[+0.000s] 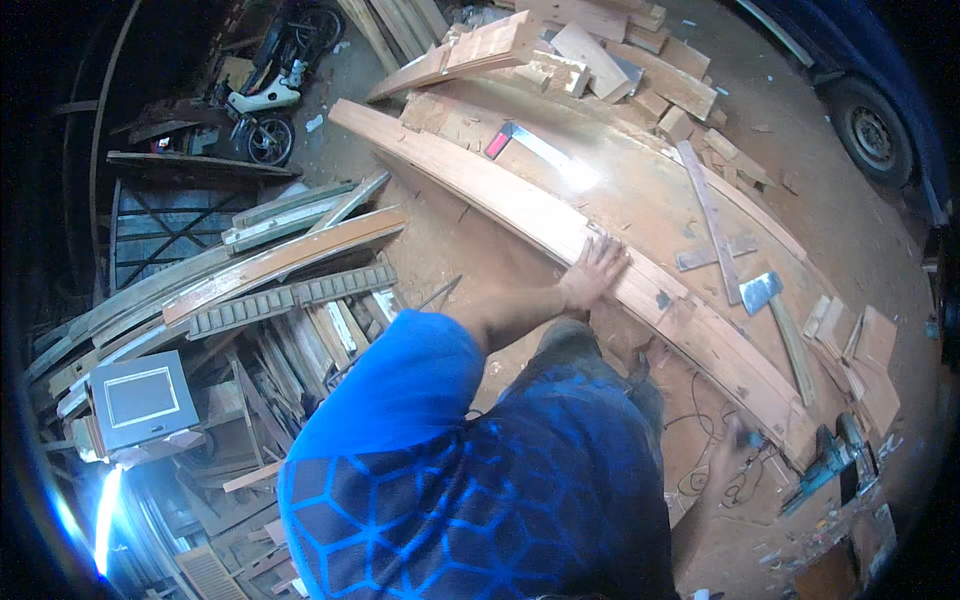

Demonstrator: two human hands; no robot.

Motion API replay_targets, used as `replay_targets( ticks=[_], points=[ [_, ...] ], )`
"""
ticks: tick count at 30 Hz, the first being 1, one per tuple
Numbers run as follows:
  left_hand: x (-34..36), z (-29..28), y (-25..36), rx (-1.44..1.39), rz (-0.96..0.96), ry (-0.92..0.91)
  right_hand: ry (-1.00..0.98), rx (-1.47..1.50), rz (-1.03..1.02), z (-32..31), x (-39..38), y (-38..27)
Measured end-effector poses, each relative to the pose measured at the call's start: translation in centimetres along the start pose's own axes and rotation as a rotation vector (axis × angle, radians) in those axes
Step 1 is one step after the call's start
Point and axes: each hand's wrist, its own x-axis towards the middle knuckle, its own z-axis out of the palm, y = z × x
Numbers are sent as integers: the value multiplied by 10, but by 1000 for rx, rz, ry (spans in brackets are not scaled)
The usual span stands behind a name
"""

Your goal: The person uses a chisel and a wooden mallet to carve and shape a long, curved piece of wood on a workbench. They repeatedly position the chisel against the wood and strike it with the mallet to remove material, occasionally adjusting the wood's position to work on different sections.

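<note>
My left hand (595, 262) lies on a long pale wooden board (490, 200) with its fingers apart. My right hand (733, 450) is low at the right, beside the board's end, closed on something small that I cannot make out, near dark cables (705, 425). A teal power tool (820, 470) sits by that end. On the workbench (630, 190) behind the board are a square (535, 145) with a red handle, crossed wooden strips (705, 215) and a hatchet (760, 290) with a pale handle.
Offcuts (600, 60) are heaped at the far side and at the right (860, 370). Stacked planks (280, 260) and a grey box (140, 400) fill the left. A motorbike (270, 100) stands at the back left, a dark blue vehicle's wheel (868, 135) at the upper right.
</note>
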Motion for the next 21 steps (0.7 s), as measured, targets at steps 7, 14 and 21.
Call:
replay_targets(
  ticks=[7, 14, 21],
  points=[
    [22, 27, -91, 17, 236, 70, 228, 12, 370, -20, -110, 20],
    [49, -32, -136, -287, 365, -532, 159, 87, 316, 68, -142, -49],
    [71, -21, -157, -318, 413, -230, 302, 171, 489, 112, -116, -80]
  ],
)
